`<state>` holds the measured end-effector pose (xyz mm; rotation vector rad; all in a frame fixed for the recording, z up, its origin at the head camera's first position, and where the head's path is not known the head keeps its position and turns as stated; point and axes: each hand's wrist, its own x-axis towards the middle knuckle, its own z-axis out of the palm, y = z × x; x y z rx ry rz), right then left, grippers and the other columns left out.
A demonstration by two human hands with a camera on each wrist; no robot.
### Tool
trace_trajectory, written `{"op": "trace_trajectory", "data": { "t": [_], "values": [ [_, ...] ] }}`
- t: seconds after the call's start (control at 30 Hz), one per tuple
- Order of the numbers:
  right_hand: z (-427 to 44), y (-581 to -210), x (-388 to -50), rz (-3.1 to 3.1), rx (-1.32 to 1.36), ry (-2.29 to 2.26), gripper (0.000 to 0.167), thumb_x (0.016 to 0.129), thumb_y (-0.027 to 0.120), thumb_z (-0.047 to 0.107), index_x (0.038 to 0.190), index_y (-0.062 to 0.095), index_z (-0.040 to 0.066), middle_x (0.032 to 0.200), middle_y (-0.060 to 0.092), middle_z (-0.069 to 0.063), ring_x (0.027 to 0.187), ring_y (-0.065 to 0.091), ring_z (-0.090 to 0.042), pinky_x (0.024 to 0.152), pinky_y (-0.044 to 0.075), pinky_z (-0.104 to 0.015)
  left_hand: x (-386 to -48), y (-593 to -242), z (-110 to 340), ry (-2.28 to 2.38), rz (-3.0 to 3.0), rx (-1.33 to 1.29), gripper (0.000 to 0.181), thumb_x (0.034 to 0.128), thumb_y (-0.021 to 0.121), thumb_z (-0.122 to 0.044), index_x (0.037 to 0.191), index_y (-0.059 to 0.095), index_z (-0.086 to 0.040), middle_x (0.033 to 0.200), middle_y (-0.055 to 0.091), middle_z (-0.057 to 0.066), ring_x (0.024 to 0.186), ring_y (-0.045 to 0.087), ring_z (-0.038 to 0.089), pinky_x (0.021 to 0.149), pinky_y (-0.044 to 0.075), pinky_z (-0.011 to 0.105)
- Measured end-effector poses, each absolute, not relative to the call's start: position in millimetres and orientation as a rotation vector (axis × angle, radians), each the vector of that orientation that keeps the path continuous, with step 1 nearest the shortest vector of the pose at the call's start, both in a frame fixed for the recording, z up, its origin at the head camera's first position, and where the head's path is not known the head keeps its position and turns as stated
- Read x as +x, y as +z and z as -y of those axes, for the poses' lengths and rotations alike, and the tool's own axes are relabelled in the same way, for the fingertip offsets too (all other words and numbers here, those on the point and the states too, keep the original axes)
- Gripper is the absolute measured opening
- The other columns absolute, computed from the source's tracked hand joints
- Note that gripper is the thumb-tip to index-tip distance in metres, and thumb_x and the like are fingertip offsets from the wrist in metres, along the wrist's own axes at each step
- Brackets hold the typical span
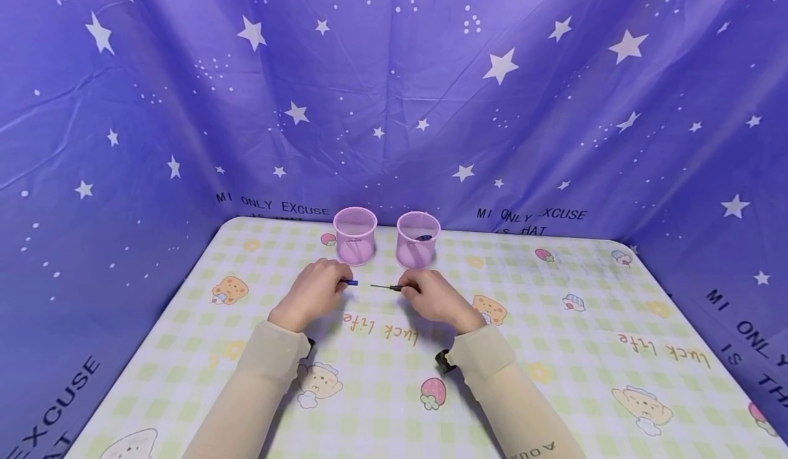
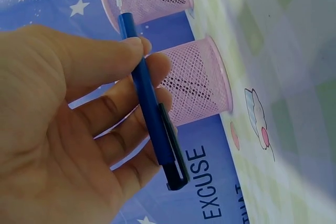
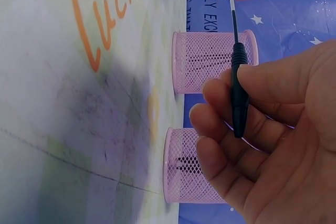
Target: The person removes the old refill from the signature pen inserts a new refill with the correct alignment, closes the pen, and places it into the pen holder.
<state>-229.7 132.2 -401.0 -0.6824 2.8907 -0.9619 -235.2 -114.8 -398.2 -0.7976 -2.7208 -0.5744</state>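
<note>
My left hand pinches a blue pen barrel between thumb and fingertips; a dark clip runs along its rear end. Facing it, my right hand pinches the black front section of a pen by its ribbed grip. From that section a thin refill sticks out toward the barrel's open end. The head view has a small gap between refill and barrel. Both hands are above the table, just in front of two pink mesh pen cups.
The left mesh cup and the right mesh cup stand side by side at the table's back edge. Something dark blue is inside the right one. Behind them hangs a purple star curtain. A checked cloth covers the table.
</note>
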Motion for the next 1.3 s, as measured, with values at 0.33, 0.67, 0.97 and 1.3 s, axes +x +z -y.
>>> {"op": "trace_trajectory", "data": {
  "t": [0.33, 0.67, 0.97, 1.3],
  "values": [
    [-133, -401, -231, -2.893, -0.673, -0.96, 0.011, 0.092, 0.057, 0.008, 0.092, 0.067, 0.012, 0.085, 0.064, 0.003, 0.073, 0.053, -0.012, 0.074, 0.046, -0.033, -234, -399, 113, -0.536, 2.802, -0.772, 0.02, 0.0763, 0.064, 0.006, 0.085, 0.071, -0.011, 0.08, 0.065, 0.001, 0.078, 0.06, 0.023, 0.075, 0.049, 0.041],
    [-132, -399, -230, -2.884, -0.665, -0.958, 0.01, 0.092, 0.057, 0.009, 0.091, 0.067, 0.012, 0.084, 0.063, 0.003, 0.073, 0.053, -0.013, 0.074, 0.045, -0.033, -231, -402, 109, -0.539, 2.895, -0.767, 0.023, 0.073, 0.065, 0.007, 0.084, 0.071, -0.012, 0.08, 0.064, 0.0, 0.076, 0.06, 0.02, 0.072, 0.049, 0.038],
    [-131, -399, -229, -2.882, -0.676, -0.957, 0.01, 0.092, 0.057, 0.008, 0.091, 0.067, 0.011, 0.085, 0.063, 0.002, 0.075, 0.054, -0.013, 0.075, 0.046, -0.033, -230, -405, 107, -0.53, 2.916, -0.797, 0.025, 0.0695, 0.063, 0.009, 0.082, 0.07, -0.012, 0.08, 0.064, -0.001, 0.074, 0.059, 0.018, 0.07, 0.049, 0.037],
    [-131, -401, -228, -2.896, -0.7, -0.949, 0.01, 0.091, 0.057, 0.006, 0.09, 0.067, 0.007, 0.082, 0.062, 0.003, 0.072, 0.053, -0.013, 0.075, 0.046, -0.033, -230, -411, 104, -0.524, 2.944, -0.809, 0.03, 0.0641, 0.059, 0.013, 0.075, 0.068, -0.014, 0.078, 0.062, -0.003, 0.072, 0.057, 0.016, 0.071, 0.049, 0.036]
  ]
}}
